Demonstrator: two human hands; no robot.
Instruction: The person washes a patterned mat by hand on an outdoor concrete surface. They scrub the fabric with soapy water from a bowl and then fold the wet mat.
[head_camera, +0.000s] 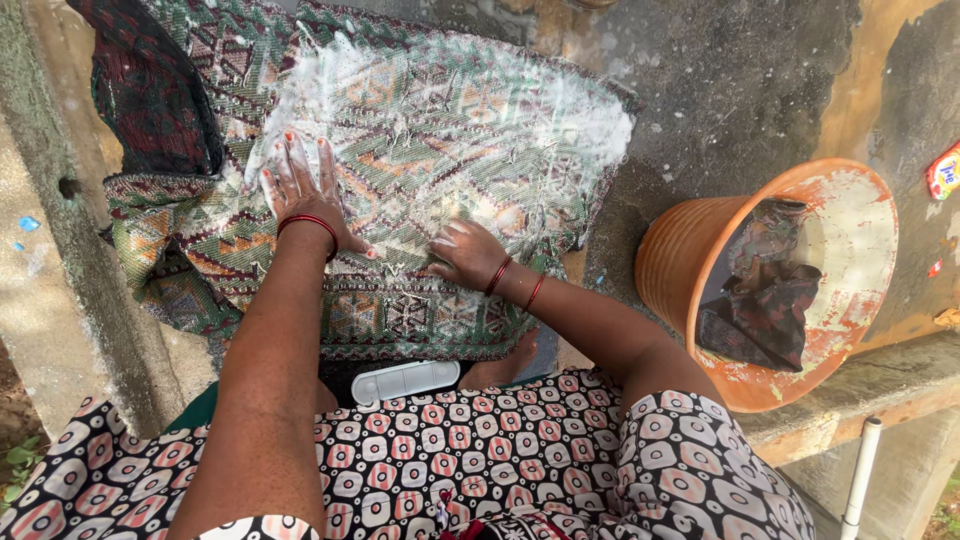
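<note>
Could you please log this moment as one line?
left hand: flat on soapy patterned cloth | right hand: pressing cloth | orange basin: right, holds clothes

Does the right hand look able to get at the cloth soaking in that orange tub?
Probably yes. The right hand rests on the soapy patterned cloth, and nothing lies between it and the open orange tub beside it, where the wet cloth shows.
</note>
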